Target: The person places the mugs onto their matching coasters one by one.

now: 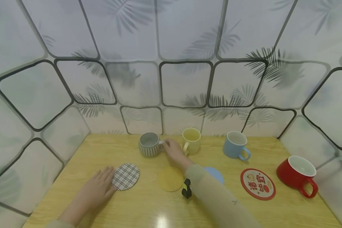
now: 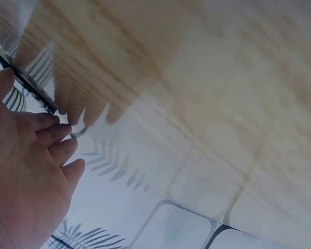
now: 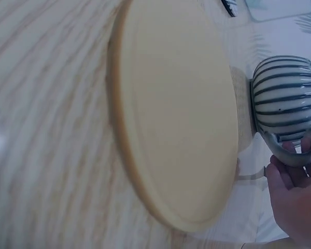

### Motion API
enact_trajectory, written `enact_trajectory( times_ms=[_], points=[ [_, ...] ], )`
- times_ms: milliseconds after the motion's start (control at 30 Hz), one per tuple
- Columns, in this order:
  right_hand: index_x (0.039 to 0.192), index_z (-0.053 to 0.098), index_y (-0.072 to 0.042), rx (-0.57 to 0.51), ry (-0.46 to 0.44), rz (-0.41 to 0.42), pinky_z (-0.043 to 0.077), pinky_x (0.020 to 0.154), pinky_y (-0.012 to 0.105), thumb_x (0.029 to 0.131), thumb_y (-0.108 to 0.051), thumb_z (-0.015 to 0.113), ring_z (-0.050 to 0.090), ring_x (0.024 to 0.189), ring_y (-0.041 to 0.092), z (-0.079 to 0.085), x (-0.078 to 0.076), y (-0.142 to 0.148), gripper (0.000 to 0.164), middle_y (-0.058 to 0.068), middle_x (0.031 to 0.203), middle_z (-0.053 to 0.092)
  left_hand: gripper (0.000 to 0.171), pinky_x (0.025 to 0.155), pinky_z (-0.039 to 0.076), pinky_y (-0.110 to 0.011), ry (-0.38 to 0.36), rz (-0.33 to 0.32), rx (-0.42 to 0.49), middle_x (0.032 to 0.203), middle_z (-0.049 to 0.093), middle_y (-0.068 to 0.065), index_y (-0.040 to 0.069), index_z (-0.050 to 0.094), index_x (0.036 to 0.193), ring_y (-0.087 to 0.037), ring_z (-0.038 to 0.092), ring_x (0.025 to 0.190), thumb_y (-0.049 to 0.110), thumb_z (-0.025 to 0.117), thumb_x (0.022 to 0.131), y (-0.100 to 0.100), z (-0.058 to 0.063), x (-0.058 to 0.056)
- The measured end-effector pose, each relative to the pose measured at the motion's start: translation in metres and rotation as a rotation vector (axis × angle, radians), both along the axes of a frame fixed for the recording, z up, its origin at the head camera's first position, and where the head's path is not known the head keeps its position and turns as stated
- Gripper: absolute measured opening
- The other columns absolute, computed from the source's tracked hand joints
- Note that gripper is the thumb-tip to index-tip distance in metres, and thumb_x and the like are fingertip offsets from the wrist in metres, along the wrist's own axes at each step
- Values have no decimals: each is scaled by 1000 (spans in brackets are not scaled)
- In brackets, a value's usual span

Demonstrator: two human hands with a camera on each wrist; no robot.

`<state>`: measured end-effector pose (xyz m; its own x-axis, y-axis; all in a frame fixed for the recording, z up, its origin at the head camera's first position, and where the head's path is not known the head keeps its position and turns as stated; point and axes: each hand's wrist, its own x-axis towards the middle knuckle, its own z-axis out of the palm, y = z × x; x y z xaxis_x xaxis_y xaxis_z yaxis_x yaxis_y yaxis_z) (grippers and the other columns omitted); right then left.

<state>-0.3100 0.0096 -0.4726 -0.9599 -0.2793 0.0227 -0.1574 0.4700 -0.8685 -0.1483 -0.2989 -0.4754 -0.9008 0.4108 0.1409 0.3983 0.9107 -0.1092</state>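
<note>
A grey-and-white striped mug [image 1: 149,146] stands near the back of the table, its handle to the right. My right hand [image 1: 174,152] grips that handle, fingers curled through it in the right wrist view, where the striped mug [image 3: 286,98] shows at the right edge. On the table at the left, my left hand [image 1: 98,186] lies with fingers extended, its fingertips and thumb at the edge of a round plaid coaster [image 1: 126,176]. A round yellow coaster [image 1: 171,179] lies below my right wrist and looms large in the right wrist view.
A yellow mug [image 1: 192,141] stands just right of my right hand. Farther right are a blue mug [image 1: 235,145] and a red mug [image 1: 295,173]. My right sleeve partly covers a blue coaster [image 1: 215,174]. A red-rimmed coaster [image 1: 257,184] lies beside the red mug. A patterned backdrop [image 1: 185,84] borders the table.
</note>
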Motion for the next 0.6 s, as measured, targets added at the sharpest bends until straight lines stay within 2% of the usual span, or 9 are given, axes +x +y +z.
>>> enact_trajectory(
  times_ms=[200, 367, 600],
  points=[
    [107, 58, -5, 3, -18, 53, 47, 68, 30, 101, -35, 37, 52, 78, 17, 4, 2, 2, 37, 12, 95, 59, 64, 111, 29, -53, -23, 13, -13, 144, 40, -22, -5, 46, 135, -37, 37, 134, 42, 52, 93, 0, 2, 1],
    [106, 60, -7, -33, -62, 80, 47, 69, 29, 101, -33, 38, 51, 79, 17, 6, 3, 3, 35, 12, 100, 61, 64, 112, 29, -53, -22, 12, -21, 144, 40, -22, -5, 45, 135, -37, 37, 134, 43, 52, 93, 1, 3, 2],
    [102, 65, -3, -153, -107, 91, 47, 92, 37, 100, -24, 45, 58, 101, 23, 4, 3, 3, 29, 9, 103, 64, 64, 111, 29, -53, -33, 15, -8, 144, 40, -22, -5, 45, 135, -38, 37, 134, 44, 51, 94, 1, 2, 1]
  ],
)
